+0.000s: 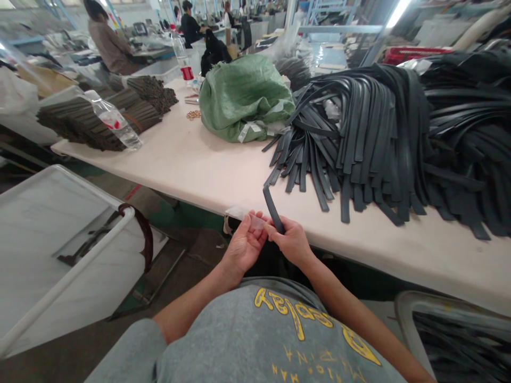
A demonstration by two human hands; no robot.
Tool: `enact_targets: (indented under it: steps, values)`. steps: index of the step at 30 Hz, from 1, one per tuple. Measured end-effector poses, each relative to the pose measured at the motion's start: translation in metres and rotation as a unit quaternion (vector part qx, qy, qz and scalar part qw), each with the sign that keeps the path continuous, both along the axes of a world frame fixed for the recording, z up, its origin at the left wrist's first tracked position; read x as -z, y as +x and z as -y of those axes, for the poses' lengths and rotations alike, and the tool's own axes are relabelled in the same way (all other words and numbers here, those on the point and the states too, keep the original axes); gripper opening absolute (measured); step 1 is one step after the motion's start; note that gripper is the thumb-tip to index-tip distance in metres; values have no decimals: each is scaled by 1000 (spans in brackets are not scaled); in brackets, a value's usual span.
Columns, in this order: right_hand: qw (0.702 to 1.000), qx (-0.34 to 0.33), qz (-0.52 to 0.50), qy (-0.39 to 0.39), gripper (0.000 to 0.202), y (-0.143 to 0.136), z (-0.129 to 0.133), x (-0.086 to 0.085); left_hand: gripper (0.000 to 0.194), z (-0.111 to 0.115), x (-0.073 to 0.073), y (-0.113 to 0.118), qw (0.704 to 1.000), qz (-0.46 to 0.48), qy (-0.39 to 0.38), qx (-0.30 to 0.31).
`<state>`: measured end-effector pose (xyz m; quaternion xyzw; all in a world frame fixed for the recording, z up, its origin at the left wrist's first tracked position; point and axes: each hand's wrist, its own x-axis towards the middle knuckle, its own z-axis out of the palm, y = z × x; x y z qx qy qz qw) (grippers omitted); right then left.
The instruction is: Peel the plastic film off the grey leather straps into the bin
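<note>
Bare hands close together, just in front of the near edge of a pale tabletop (179,159). In the right hand (294,242), a single dark strap (273,209), flat and narrow, slanting up and away over the tabletop, with the far end near a large heap of dark straps (359,122). Contact between strap and heap: impossible to tell. Right grip closed around the strap's lower end, fingertips also at the edge of a small translucent piece (258,224). Left hand (245,247) palm upward, fingers curled; left grip nearly closed, apparently in a light pinch on the translucent piece. Just beyond, at the tabletop edge, some pale film (236,211), perhaps joined to the piece, perhaps separate.

By look, a light, flexible strap, yet firm enough to stand out fairly straight from the hand. Likely to droop over a longer span, judging from the curved lengths in the heap. Faint sheen on those lengths: probably smooth, a little slippery, hardly fragile. Best taken flat between thumb and forefinger, across both broad faces and close to the end, to limit twisting. Translucent piece probably thin, almost weightless, easily creased, apt to cling to skin; best pinched gently at an edge. Left of the heap, a green sack (243,96); farther left, a clear bottle (114,121) leaning against bundled brown strips (64,125).
</note>
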<state>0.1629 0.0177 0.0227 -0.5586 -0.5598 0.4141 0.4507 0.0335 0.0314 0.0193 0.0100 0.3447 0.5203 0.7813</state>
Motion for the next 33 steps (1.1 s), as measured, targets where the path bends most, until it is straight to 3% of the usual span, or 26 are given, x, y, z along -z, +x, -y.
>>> enact_targets:
  steps: [8,15,19,21,26,33]
  values:
    - [999,-17,26,-8,24,16,-1,-1,15,5,11,-5,984,-80,75,139]
    - [997,-16,70,-38,37,34,13,0,13,-9,9,-17,993,-110,9,31]
    - [984,-85,144,-55,42,38,28,-4,21,-14,8,-22,995,-90,-29,-19]
    - [979,-106,164,-61,40,34,33,-3,21,-15,7,-22,995,-85,-31,-32]
    - [973,-60,218,-41,39,25,38,4,13,-16,6,-20,995,-89,-15,-47]
    - [965,-78,245,-48,43,24,37,4,11,-15,6,-20,995,-84,8,-54]
